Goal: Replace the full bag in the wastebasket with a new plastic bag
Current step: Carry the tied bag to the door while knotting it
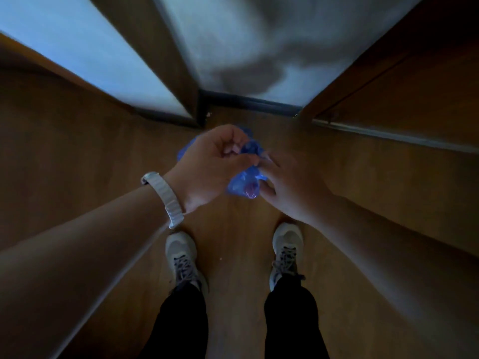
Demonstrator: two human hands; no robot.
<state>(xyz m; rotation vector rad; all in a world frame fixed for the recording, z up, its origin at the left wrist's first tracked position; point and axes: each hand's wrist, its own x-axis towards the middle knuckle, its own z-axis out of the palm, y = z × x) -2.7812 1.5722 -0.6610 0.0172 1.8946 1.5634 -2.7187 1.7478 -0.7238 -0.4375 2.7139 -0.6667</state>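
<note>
A crumpled blue plastic bag [242, 183] is held in front of me above the wooden floor. My left hand [210, 164], with a white watch strap on its wrist, pinches the upper part of the bag between thumb and fingers. My right hand [287, 182] grips the lower part of the bag from the right side. Much of the bag is hidden behind both hands. No wastebasket is in view.
I stand on a wooden floor [233, 242] in a narrow passage; my two light shoes [181, 255] show below. A wooden door frame post [166, 60] and white walls stand ahead, and a wooden door [401, 81] is at the right.
</note>
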